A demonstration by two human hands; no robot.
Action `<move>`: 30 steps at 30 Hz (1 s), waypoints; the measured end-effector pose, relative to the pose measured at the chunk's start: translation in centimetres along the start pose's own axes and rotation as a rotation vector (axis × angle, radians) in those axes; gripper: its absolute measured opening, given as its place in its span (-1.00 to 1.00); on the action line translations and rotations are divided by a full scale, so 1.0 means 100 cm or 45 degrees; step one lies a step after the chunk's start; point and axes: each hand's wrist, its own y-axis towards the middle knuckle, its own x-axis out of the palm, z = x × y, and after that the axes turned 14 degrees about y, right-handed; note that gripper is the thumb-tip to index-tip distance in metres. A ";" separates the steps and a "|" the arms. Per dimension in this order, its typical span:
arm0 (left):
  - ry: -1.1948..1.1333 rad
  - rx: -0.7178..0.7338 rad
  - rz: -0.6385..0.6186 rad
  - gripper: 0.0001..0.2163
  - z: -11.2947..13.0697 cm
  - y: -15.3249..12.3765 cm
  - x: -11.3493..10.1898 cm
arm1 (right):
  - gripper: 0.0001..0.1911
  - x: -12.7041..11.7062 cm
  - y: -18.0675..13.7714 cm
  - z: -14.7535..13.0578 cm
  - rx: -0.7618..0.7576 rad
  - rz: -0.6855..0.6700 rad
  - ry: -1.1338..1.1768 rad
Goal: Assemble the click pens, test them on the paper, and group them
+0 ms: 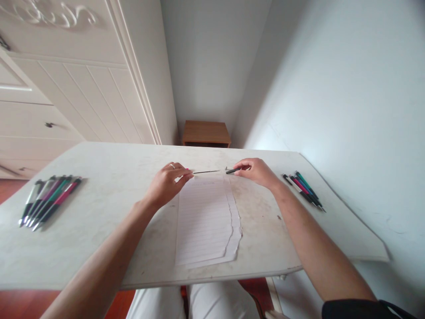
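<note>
My left hand (168,184) is closed in a pinch on one end of a thin dark pen refill (206,172) that stretches across above the top edge of the lined paper (204,221). At the refill's other end, my right hand (257,171) is closed on a dark pen piece (232,170). Both hands hover just over the white table (99,221). The paper is a small stack with torn right edges, lying between my forearms.
Several pens (49,200) with pink, green and purple barrels lie in a row at the table's left. A smaller group of pens (303,188) lies at the right. A white cabinet (66,88) stands left, a wooden stand (206,133) behind, a wall right.
</note>
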 end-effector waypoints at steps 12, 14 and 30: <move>0.032 0.027 -0.022 -0.78 -0.002 -0.001 0.002 | -0.84 -0.001 0.000 0.005 -0.036 -0.052 -0.284; 0.031 0.037 -0.016 -0.78 -0.002 -0.001 0.002 | -0.83 -0.001 0.000 0.006 -0.042 -0.046 -0.264; 0.003 0.076 -0.040 -0.79 0.009 -0.001 -0.001 | -0.84 0.044 -0.013 -0.025 -0.522 -0.129 -0.004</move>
